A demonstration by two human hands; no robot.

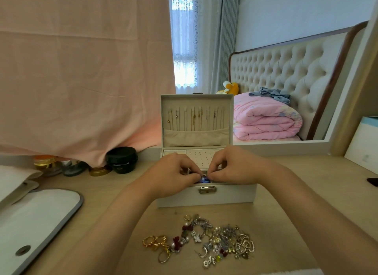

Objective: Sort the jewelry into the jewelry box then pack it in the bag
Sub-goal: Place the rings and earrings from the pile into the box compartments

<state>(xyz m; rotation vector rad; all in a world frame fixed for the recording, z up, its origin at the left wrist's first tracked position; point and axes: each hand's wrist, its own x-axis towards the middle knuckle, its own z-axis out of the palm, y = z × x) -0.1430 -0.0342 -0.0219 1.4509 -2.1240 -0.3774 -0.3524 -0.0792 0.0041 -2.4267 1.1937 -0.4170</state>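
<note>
Listing from the head view, the only one supplied.

Item: jewelry box (204,199), white, standing on the table (286,182) with its long axis running 9 to 3 o'clock. The lid (196,135) is raised upright at the 12 o'clock side, with thin chains (194,119) hanging on its lining. The latch (207,189) faces 6 o'clock, toward the person.

Item: left hand (173,173) and right hand (235,168), meeting over the front edge of the box, just above the latch. Both have their fingers curled, the tips drawn together on a small blue piece (204,180). Each hand appears to pinch it, though which fingers bear on it cannot be told. The piece sits between the two hands, about equally near both, at the box's front rim. Whether it already rests in a compartment is hidden.

Item: earring panel (201,158), dotted with holes, at 12 o'clock from the fingertips, inside the box.

Item: loose jewelry pile (204,240), unsorted, on the table at 6 o'clock from the hands, well apart from them and between the forearms. Gold rings lie at its 9 o'clock end.

Item: bag (41,213), white with a grey edge, lying flat at 8 o'clock from the hands, nearer the left arm.

Judgement: sorting is partway, and the next reach goes back toward 6 o'clock.
</note>
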